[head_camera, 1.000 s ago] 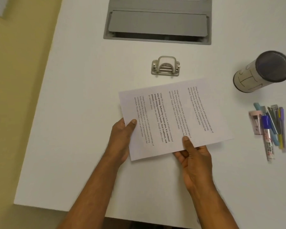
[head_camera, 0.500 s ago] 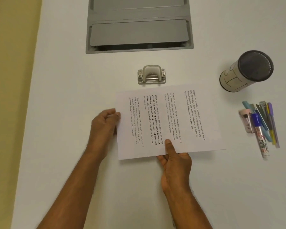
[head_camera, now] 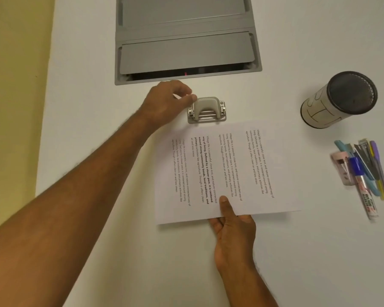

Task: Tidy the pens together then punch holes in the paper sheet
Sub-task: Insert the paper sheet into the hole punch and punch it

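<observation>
A printed paper sheet (head_camera: pixel 242 156) lies on the white table, its far edge just short of a small beige and metal hole punch (head_camera: pixel 208 110). My right hand (head_camera: pixel 233 229) pinches the sheet's near edge, thumb on top. My left hand (head_camera: pixel 166 103) reaches across and curls its fingertips onto the punch's left end. Several pens and markers (head_camera: pixel 370 173) lie bunched together at the right, away from both hands.
A pen cup (head_camera: pixel 337 100) lies on its side at the far right. A small pink item (head_camera: pixel 340 167) rests against the pens. A grey cable hatch (head_camera: pixel 186 41) is set into the table behind the punch. The table's left edge (head_camera: pixel 47 129) borders a yellow surface.
My left hand has let go of the sheet's left edge and moved forward to the hole punch. My right hand keeps hold of the paper, now closer to the punch.
</observation>
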`<state>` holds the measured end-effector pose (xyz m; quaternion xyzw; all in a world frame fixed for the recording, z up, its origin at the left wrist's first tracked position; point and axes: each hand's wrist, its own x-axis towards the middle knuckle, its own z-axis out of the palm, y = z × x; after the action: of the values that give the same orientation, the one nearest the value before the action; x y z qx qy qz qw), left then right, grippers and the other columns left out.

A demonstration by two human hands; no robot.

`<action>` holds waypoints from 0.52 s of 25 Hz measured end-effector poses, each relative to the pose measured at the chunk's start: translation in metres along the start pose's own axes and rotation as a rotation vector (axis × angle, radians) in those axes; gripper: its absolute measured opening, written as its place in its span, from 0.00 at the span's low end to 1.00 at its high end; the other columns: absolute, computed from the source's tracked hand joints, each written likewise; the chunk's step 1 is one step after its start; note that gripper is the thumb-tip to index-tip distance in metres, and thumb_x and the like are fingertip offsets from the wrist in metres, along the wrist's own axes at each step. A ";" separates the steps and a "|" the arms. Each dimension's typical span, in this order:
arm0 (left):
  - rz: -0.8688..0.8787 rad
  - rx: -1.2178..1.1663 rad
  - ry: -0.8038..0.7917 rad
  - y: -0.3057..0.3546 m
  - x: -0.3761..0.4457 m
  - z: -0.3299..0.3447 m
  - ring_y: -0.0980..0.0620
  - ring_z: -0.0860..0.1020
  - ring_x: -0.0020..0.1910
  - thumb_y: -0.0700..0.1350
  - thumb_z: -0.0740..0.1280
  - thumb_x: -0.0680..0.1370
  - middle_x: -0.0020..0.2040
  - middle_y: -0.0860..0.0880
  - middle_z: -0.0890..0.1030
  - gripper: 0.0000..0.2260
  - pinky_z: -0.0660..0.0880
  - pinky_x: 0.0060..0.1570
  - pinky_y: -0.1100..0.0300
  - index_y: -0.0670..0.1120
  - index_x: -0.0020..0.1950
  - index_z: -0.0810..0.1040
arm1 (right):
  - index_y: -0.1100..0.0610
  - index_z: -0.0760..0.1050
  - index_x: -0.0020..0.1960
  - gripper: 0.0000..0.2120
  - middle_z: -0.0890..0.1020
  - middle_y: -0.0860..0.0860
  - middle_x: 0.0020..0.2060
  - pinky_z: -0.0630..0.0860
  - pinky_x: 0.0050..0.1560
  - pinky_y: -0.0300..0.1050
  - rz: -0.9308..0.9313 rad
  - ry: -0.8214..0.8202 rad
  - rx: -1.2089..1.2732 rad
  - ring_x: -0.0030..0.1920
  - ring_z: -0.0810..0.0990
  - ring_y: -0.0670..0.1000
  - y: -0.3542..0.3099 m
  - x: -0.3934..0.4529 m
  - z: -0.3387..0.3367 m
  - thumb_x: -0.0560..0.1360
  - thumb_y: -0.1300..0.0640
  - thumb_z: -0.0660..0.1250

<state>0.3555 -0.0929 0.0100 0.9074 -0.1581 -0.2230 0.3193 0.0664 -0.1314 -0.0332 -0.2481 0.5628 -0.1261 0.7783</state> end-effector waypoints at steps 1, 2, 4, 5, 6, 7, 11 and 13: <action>0.012 0.001 -0.031 0.001 0.006 0.003 0.56 0.77 0.53 0.54 0.69 0.81 0.57 0.55 0.82 0.13 0.73 0.56 0.56 0.49 0.61 0.84 | 0.50 0.82 0.60 0.14 0.89 0.49 0.53 0.86 0.44 0.45 0.000 -0.004 -0.001 0.52 0.89 0.51 0.001 0.001 0.002 0.78 0.63 0.72; 0.021 -0.011 -0.054 0.002 0.011 0.006 0.57 0.77 0.52 0.54 0.69 0.81 0.57 0.54 0.83 0.12 0.73 0.56 0.56 0.49 0.59 0.85 | 0.50 0.82 0.60 0.13 0.89 0.49 0.53 0.86 0.44 0.46 0.001 -0.005 -0.002 0.52 0.89 0.51 0.001 0.001 0.004 0.78 0.63 0.72; 0.026 -0.055 -0.083 0.001 0.017 0.011 0.60 0.77 0.49 0.54 0.70 0.81 0.56 0.54 0.84 0.12 0.72 0.54 0.57 0.49 0.58 0.86 | 0.50 0.82 0.61 0.14 0.89 0.49 0.53 0.86 0.44 0.47 0.005 0.000 -0.006 0.52 0.89 0.52 0.002 0.002 0.008 0.78 0.63 0.72; 0.026 -0.076 -0.092 0.001 0.018 0.015 0.61 0.76 0.48 0.54 0.70 0.81 0.55 0.54 0.84 0.12 0.71 0.53 0.58 0.48 0.57 0.86 | 0.50 0.82 0.62 0.15 0.89 0.49 0.53 0.86 0.44 0.47 0.004 0.001 -0.006 0.52 0.89 0.52 0.002 0.002 0.010 0.78 0.63 0.73; 0.024 -0.094 -0.098 0.002 0.019 0.017 0.62 0.76 0.48 0.54 0.69 0.81 0.54 0.54 0.84 0.13 0.70 0.51 0.59 0.48 0.57 0.86 | 0.51 0.81 0.63 0.15 0.89 0.50 0.53 0.86 0.43 0.46 0.004 0.003 -0.005 0.51 0.89 0.52 0.002 0.003 0.011 0.78 0.63 0.73; 0.022 -0.105 -0.102 0.002 0.020 0.019 0.62 0.76 0.48 0.55 0.69 0.81 0.53 0.54 0.84 0.13 0.69 0.48 0.61 0.47 0.57 0.86 | 0.51 0.81 0.63 0.15 0.89 0.50 0.53 0.86 0.43 0.46 0.004 0.006 -0.004 0.51 0.89 0.52 0.002 0.004 0.012 0.78 0.63 0.73; 0.030 -0.077 -0.106 0.005 0.024 0.024 0.56 0.78 0.51 0.55 0.68 0.81 0.54 0.52 0.84 0.15 0.70 0.50 0.59 0.46 0.57 0.87 | 0.51 0.82 0.61 0.14 0.89 0.50 0.52 0.86 0.42 0.45 0.007 0.016 -0.010 0.50 0.89 0.52 0.000 0.006 0.014 0.78 0.63 0.73; 0.035 -0.044 -0.111 0.007 0.025 0.026 0.53 0.78 0.53 0.55 0.68 0.81 0.53 0.52 0.83 0.15 0.71 0.52 0.57 0.46 0.57 0.87 | 0.50 0.81 0.61 0.14 0.89 0.50 0.52 0.86 0.42 0.45 0.011 0.010 -0.006 0.50 0.89 0.51 0.000 0.006 0.016 0.78 0.63 0.73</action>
<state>0.3626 -0.1220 -0.0114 0.8834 -0.1867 -0.2709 0.3336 0.0829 -0.1304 -0.0340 -0.2469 0.5684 -0.1214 0.7754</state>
